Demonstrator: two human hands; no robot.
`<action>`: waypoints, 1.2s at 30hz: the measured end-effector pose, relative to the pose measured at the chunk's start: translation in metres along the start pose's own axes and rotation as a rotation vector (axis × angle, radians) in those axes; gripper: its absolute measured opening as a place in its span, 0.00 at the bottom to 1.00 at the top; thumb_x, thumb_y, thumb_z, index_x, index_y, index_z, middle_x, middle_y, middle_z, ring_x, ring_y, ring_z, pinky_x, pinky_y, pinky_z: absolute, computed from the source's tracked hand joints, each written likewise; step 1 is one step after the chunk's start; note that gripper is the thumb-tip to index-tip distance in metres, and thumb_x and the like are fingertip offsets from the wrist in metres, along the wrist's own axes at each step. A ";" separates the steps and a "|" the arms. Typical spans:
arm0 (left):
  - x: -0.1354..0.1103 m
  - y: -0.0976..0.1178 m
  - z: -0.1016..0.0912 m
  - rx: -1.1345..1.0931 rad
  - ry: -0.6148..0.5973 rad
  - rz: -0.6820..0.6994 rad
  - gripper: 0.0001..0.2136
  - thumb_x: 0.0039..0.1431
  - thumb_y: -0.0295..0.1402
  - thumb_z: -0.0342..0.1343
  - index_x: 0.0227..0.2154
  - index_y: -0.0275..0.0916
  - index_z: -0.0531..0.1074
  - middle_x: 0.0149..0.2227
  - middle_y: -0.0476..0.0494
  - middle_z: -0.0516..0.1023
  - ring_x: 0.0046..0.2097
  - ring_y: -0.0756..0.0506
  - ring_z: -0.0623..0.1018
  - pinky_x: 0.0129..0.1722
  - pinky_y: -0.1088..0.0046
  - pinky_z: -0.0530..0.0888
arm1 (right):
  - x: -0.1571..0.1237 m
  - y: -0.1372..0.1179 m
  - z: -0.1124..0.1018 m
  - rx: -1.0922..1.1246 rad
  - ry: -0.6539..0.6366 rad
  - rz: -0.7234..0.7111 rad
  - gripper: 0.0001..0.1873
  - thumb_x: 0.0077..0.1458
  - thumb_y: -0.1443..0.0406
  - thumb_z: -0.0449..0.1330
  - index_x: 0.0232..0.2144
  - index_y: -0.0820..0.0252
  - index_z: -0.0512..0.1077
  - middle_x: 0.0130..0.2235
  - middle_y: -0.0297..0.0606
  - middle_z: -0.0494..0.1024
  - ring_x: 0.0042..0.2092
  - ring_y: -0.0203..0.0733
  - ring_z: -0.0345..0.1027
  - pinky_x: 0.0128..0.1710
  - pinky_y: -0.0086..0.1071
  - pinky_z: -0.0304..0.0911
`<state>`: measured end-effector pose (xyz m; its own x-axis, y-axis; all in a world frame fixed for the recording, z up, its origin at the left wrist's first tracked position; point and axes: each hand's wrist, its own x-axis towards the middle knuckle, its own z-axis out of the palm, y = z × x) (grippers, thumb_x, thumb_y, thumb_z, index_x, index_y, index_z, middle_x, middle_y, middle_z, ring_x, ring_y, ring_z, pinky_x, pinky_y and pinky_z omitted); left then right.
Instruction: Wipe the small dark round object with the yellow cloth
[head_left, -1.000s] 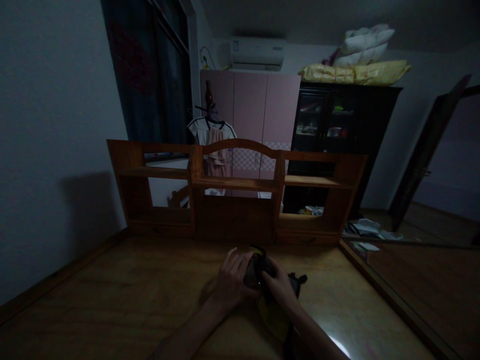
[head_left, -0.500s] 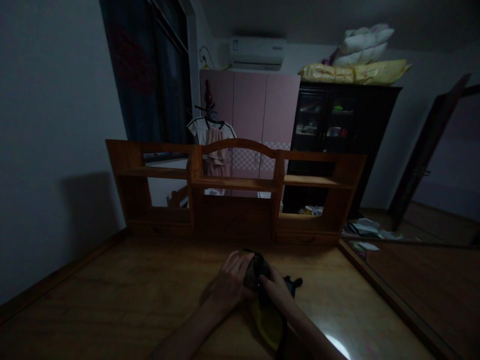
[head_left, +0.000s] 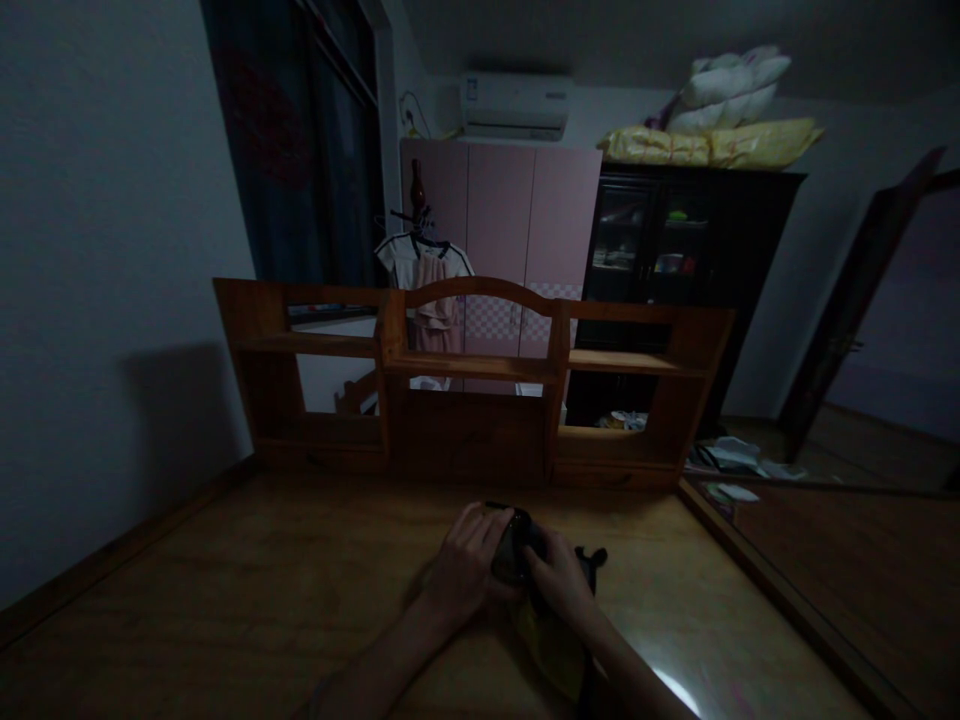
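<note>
The room is dim. My left hand (head_left: 463, 568) and my right hand (head_left: 561, 577) are closed together on a small dark object (head_left: 511, 545) held just above the wooden desk top (head_left: 247, 590). I cannot make out what the object is. A dark strap-like end (head_left: 592, 557) sticks out to the right of my right hand. Under my right wrist lies something yellow (head_left: 553, 642), partly hidden by my forearm.
A wooden shelf unit (head_left: 472, 380) stands across the back of the desk. A wall (head_left: 97, 300) closes the left side. Behind are a pink wardrobe (head_left: 517, 220), a dark cabinet (head_left: 675, 260) with bedding on top, hanging clothes (head_left: 427, 275) and an air conditioner (head_left: 514, 104).
Both hands stay at the same spot on the dark object, with only small shifts of fingers. The dark end at the right moved slightly.
</note>
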<state>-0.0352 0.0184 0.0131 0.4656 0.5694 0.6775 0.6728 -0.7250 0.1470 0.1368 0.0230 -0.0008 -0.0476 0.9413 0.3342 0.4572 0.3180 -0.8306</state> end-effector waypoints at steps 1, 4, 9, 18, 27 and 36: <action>0.000 0.000 0.001 0.003 0.007 0.006 0.38 0.42 0.46 0.65 0.56 0.38 0.59 0.50 0.37 0.72 0.50 0.38 0.72 0.58 0.52 0.60 | 0.000 -0.002 -0.003 -0.024 -0.011 -0.012 0.14 0.49 0.66 0.54 0.36 0.63 0.75 0.36 0.42 0.79 0.40 0.50 0.72 0.41 0.36 0.64; -0.001 -0.001 0.003 -0.001 0.020 0.018 0.38 0.43 0.51 0.62 0.56 0.37 0.59 0.50 0.36 0.72 0.50 0.37 0.73 0.57 0.51 0.61 | 0.000 -0.009 -0.011 -0.066 -0.035 -0.048 0.12 0.50 0.65 0.54 0.31 0.62 0.76 0.31 0.41 0.79 0.35 0.50 0.72 0.35 0.34 0.63; 0.000 0.000 0.001 -0.016 0.043 0.004 0.39 0.43 0.52 0.62 0.56 0.37 0.59 0.50 0.36 0.72 0.51 0.36 0.72 0.59 0.50 0.59 | 0.000 -0.010 -0.013 -0.008 0.013 -0.043 0.13 0.51 0.61 0.55 0.31 0.62 0.76 0.31 0.41 0.79 0.35 0.50 0.71 0.35 0.34 0.63; -0.001 -0.009 0.003 0.000 0.094 -0.181 0.39 0.38 0.38 0.68 0.55 0.38 0.60 0.50 0.38 0.72 0.51 0.36 0.71 0.56 0.51 0.64 | 0.005 0.001 0.022 0.830 -0.154 0.252 0.16 0.45 0.61 0.56 0.36 0.63 0.73 0.39 0.42 0.78 0.40 0.46 0.71 0.42 0.34 0.65; 0.000 0.001 -0.003 -0.015 -0.032 -0.089 0.35 0.44 0.27 0.61 0.57 0.39 0.57 0.53 0.40 0.69 0.54 0.40 0.69 0.60 0.54 0.58 | 0.003 0.017 0.016 0.431 -0.067 0.229 0.20 0.45 0.65 0.54 0.43 0.63 0.71 0.44 0.42 0.76 0.47 0.48 0.69 0.50 0.37 0.61; 0.000 -0.001 0.001 0.039 -0.039 -0.053 0.39 0.42 0.41 0.66 0.57 0.38 0.56 0.53 0.37 0.69 0.54 0.36 0.69 0.60 0.51 0.58 | -0.003 -0.003 -0.002 -0.060 0.018 0.025 0.14 0.52 0.63 0.53 0.36 0.63 0.75 0.36 0.42 0.79 0.40 0.50 0.72 0.39 0.34 0.64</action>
<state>-0.0347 0.0194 0.0120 0.4501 0.6217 0.6410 0.7189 -0.6781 0.1529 0.1377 0.0190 0.0018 -0.0194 0.9466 0.3219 0.5104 0.2863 -0.8109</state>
